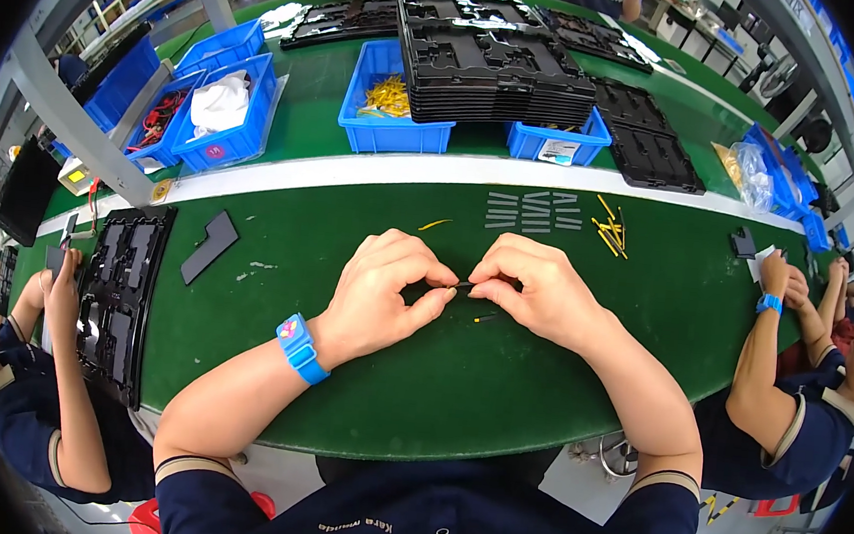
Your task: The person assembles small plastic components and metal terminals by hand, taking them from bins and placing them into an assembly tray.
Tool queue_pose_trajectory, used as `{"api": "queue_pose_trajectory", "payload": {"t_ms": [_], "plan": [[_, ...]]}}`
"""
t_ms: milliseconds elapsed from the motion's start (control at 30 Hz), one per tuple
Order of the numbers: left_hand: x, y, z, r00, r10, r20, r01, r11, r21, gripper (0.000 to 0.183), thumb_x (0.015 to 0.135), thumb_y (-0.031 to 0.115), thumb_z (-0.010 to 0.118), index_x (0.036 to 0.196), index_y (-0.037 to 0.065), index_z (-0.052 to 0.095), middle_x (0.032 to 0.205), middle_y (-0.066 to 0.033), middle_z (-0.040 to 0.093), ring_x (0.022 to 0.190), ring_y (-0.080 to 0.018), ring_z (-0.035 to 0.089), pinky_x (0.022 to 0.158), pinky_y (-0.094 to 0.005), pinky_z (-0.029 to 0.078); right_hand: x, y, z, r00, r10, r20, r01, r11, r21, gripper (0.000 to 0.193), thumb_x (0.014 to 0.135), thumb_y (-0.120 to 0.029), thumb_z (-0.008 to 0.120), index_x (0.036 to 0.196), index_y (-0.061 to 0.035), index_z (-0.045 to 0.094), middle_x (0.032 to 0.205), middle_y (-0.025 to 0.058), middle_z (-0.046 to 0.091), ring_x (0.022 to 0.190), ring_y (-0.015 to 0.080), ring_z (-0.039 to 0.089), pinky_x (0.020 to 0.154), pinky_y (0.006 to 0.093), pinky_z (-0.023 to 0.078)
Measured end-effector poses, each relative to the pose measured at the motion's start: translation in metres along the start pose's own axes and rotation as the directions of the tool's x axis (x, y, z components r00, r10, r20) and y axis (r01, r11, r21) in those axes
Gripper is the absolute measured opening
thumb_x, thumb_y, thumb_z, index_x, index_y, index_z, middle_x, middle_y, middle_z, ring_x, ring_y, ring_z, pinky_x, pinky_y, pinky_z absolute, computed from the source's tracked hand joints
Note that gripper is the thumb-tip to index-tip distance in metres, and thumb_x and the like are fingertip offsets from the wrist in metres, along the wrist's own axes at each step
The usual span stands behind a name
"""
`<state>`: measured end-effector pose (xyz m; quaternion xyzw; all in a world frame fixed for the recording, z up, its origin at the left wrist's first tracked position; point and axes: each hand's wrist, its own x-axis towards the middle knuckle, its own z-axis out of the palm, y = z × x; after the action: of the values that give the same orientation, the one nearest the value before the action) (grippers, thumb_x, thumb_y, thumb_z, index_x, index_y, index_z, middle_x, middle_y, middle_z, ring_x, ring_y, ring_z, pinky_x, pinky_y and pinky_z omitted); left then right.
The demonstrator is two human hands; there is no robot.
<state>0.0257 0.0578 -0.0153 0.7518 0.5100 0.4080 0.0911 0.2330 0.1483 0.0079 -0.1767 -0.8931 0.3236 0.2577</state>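
My left hand (377,291) and my right hand (537,292) meet over the green table, each with thumb and forefinger pinched. Between the fingertips runs a thin dark strip (463,284), mostly hidden by the fingers. Just below it lies a small black piece with a yellow end (484,319). Beyond my left fingers is a curved yellow strip (434,224). Rows of short grey strips (533,215) lie past my right hand. To their right is a loose bunch of yellow-and-black strips (611,231).
A stack of black trays (493,66) rises at the back, beside a blue bin (394,136) of yellow pieces and another blue bin (557,145). On the left are an angular dark plate (211,248) and a black tray (122,293). Co-workers sit at both sides and across.
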Motion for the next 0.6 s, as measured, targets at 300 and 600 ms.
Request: {"api": "queue_pose_trajectory", "payload": {"t_ms": [300,600], "plan": [[0.001,0.002,-0.002,1.0,0.02,-0.006,-0.02,0.999,0.032,0.009,0.071,0.005,0.073,0.077,0.009,0.068,0.079,-0.0016,0.066,0.08,-0.0216,0.06,0.073,-0.0344,0.045,0.001,-0.002,0.003,0.999,-0.019,-0.029,0.024,0.984,0.179,0.008,0.08,-0.001,0.073,0.085,-0.0014,0.067,0.082,0.007,0.062,0.072,0.0193,0.062,0.063,0.0306,0.051],[0.003,-0.005,-0.002,0.999,-0.044,-0.02,0.045,0.997,0.069,0.015,0.076,0.013,0.073,0.091,0.011,0.069,0.083,0.0005,0.062,0.083,-0.0206,0.058,0.075,-0.0347,0.042,0.003,0.018,-0.006,0.981,0.137,-0.135,-0.116,0.982,0.15,0.008,0.081,0.0,0.074,0.087,-0.0022,0.07,0.083,0.0022,0.062,0.07,0.0088,0.058,0.06,0.0228,0.046]]}}
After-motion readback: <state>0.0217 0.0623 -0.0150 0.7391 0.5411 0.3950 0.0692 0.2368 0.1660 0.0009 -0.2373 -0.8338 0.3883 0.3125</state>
